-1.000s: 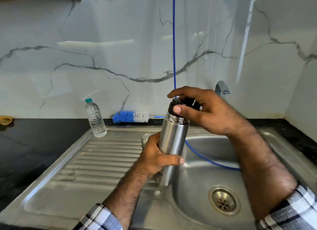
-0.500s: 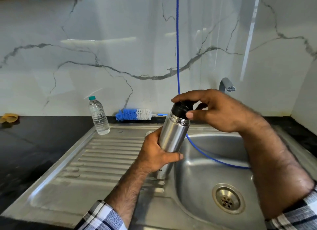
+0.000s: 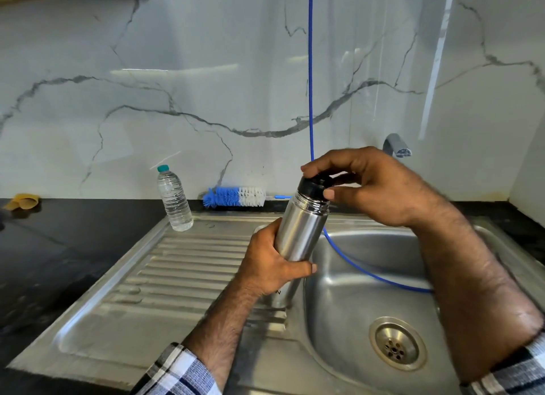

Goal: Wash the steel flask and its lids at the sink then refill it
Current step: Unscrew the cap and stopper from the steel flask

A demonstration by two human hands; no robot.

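Fingers (image 3: pixel 324 166) of the right hand (image 3: pixel 374 188), curled over the black inner lid (image 3: pixel 311 188) of the steel flask (image 3: pixel 300 232); the thumb tip presses the lid's near side, so the lid is pinched between thumb and fingers. The lid sits on the flask's threaded neck; whether it is tight or loose cannot be told. Left hand (image 3: pixel 271 265), wrapped round the lower half of the flask, thumb across the front, fingers hidden behind. The flask is held in the air, tilted with its top leaning to the right, above the edge where the ribbed draining board (image 3: pixel 177 270) meets the sink basin (image 3: pixel 354 291). Both forearms are bare, with checked sleeves at the bottom of the view. In the basin, a round drain (image 3: pixel 396 347) lies near the front right. A thin blue hose (image 3: pixel 310 70) hangs down the marble wall (image 3: pixel 206 70), passes behind the flask and curves across the basin. A grey tap spout (image 3: pixel 396 146) projects from the wall just beyond the right hand. At the back of the draining board stands a clear plastic water bottle (image 3: pixel 175 201) with a teal cap, upright. A blue and white bottle brush (image 3: pixel 236 197) lies on its side along the wall, on the black counter (image 3: pixel 59 247). A yellow object (image 3: pixel 23 201), unclear, rests at the far left.
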